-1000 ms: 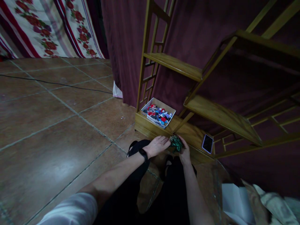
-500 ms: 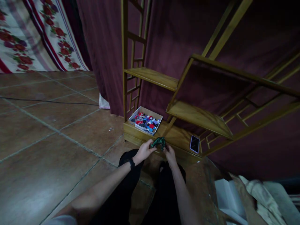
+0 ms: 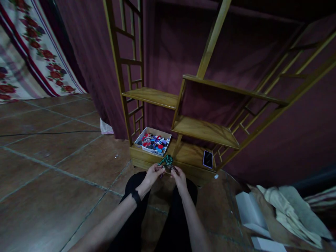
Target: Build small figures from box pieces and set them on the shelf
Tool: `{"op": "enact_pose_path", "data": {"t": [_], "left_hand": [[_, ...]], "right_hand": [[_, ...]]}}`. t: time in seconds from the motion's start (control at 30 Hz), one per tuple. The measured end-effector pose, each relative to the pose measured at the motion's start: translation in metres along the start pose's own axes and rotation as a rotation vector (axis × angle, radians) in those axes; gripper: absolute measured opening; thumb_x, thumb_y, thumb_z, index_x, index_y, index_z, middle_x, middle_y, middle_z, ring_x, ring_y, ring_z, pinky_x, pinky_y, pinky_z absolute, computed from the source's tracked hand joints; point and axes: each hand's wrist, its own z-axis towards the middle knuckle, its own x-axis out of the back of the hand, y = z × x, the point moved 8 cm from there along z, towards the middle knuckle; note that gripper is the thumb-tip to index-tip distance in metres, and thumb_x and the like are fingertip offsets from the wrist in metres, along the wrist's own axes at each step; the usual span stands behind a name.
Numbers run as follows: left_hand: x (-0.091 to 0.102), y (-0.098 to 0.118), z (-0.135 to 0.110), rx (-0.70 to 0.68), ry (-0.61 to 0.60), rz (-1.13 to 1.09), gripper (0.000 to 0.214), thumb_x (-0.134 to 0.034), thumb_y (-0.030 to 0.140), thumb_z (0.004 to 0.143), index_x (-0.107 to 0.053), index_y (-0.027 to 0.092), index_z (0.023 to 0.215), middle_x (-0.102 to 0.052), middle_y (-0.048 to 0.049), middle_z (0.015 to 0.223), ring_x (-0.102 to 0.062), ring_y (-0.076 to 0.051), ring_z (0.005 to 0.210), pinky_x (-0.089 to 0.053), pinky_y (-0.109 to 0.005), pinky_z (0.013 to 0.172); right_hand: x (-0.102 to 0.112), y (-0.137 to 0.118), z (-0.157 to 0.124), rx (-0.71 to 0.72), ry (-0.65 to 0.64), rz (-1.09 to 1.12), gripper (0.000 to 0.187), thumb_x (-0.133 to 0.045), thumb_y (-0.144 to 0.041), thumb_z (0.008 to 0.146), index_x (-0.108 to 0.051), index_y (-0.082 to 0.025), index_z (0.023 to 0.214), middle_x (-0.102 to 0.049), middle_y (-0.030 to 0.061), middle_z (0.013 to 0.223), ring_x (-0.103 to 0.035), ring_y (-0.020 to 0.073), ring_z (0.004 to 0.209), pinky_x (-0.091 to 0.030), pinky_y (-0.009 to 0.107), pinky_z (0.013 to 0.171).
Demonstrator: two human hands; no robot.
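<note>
A shiny dark green band [image 3: 168, 160], perhaps fabric, is held up between my two hands in front of the low shelf. It is bunched on the right, with a strip sticking out to the left; its exact kind is too small to tell. The fingers of my left hand [image 3: 154, 174] are closed at its lower left side. From the right, my right hand [image 3: 179, 176] pinches its lower end, where something dark and reddish shows. Just beyond the hands, a shallow cardboard box [image 3: 167, 144] holds many small red, blue, purple and white pieces [image 3: 154, 141].
The box stands on the bottom board of a wooden shelf unit [image 3: 149, 97]. A phone [image 3: 207, 159] lies farther right on that board. White boxes [image 3: 250, 211] and pale cloth [image 3: 286, 210] are at the lower right. A black cable [image 3: 52, 133] crosses the tiled floor.
The green band has gone from an arch between my hands to a bunched shape with a strip to the left. My view has turned, so the shelf sits further left.
</note>
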Motion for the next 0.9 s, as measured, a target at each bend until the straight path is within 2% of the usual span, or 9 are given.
{"op": "enact_pose_path", "data": {"t": [0.13,0.3,0.4,0.5,0.6,0.73,0.8,0.9], "left_hand": [[-0.011,0.016,-0.019,0.038,-0.054,-0.06,0.041,-0.076,0.039,0.057,-0.057,0.013,0.081,-0.066,-0.0054,0.073,-0.058,-0.013,0.06,-0.042,-0.024,0.058],[-0.019,0.043,-0.043,-0.032,-0.133,-0.029,0.03,-0.069,0.04,0.067,-0.061,0.013,0.08,-0.064,-0.0034,0.071,-0.055,-0.011,0.06,-0.039,-0.022,0.055],[-0.011,0.053,-0.05,-0.061,-0.071,-0.012,0.029,-0.069,0.039,0.067,-0.062,0.014,0.079,-0.062,-0.0021,0.069,-0.055,-0.011,0.062,-0.039,-0.021,0.055],[-0.005,0.059,-0.052,-0.02,-0.009,-0.074,0.034,-0.071,0.037,0.066,-0.063,0.017,0.092,-0.065,-0.0048,0.085,-0.059,-0.014,0.077,-0.044,-0.023,0.063],[-0.018,0.065,-0.056,0.049,-0.152,-0.215,0.033,-0.066,0.035,0.072,-0.062,0.019,0.101,-0.062,-0.0078,0.107,-0.058,-0.018,0.097,-0.046,-0.03,0.079],[-0.039,0.075,-0.069,0.066,-0.355,-0.304,0.025,-0.058,0.037,0.079,-0.063,0.018,0.094,-0.064,-0.0094,0.105,-0.058,-0.021,0.097,-0.045,-0.035,0.084],[-0.046,0.079,-0.073,0.053,-0.4,-0.293,0.025,-0.056,0.039,0.08,-0.064,0.018,0.093,-0.065,-0.0095,0.101,-0.059,-0.021,0.094,-0.045,-0.036,0.083],[-0.05,0.087,-0.072,0.003,-0.408,-0.252,0.025,-0.06,0.038,0.078,-0.064,0.018,0.092,-0.065,-0.0089,0.098,-0.059,-0.02,0.09,-0.044,-0.034,0.081]], "right_hand": [[0.002,-0.027,-0.011,0.071,0.057,0.012,0.035,-0.067,-0.033,0.066,-0.064,-0.019,0.098,-0.066,0.0028,0.091,-0.061,0.0153,0.075,-0.052,0.025,0.061],[-0.001,-0.057,-0.03,0.107,0.077,0.038,0.031,-0.064,-0.037,0.07,-0.064,-0.021,0.097,-0.066,0.0006,0.081,-0.057,0.0126,0.063,-0.049,0.024,0.058],[-0.007,-0.066,-0.039,0.083,0.06,0.145,0.029,-0.064,-0.038,0.072,-0.064,-0.02,0.094,-0.065,0.0012,0.079,-0.055,0.0118,0.06,-0.045,0.024,0.054],[-0.018,-0.071,-0.045,0.019,0.027,0.306,0.028,-0.067,-0.038,0.069,-0.065,-0.019,0.09,-0.066,0.0019,0.079,-0.053,0.0109,0.056,-0.04,0.023,0.048],[-0.033,-0.077,-0.052,-0.062,-0.036,0.431,0.022,-0.07,-0.034,0.067,-0.064,-0.019,0.083,-0.064,0.0003,0.073,-0.051,0.0093,0.051,-0.038,0.022,0.044],[-0.053,-0.086,-0.062,-0.17,-0.188,0.523,0.015,-0.071,-0.03,0.068,-0.064,-0.018,0.075,-0.063,-0.0005,0.066,-0.052,0.0087,0.051,-0.038,0.02,0.044],[-0.061,-0.085,-0.067,-0.25,-0.255,0.557,0.015,-0.07,-0.03,0.07,-0.065,-0.018,0.077,-0.065,0.0004,0.071,-0.053,0.0083,0.052,-0.04,0.02,0.044],[-0.066,-0.078,-0.068,-0.353,-0.28,0.598,0.018,-0.068,-0.031,0.072,-0.065,-0.019,0.085,-0.067,0.0009,0.078,-0.055,0.008,0.054,-0.044,0.019,0.047]]}}
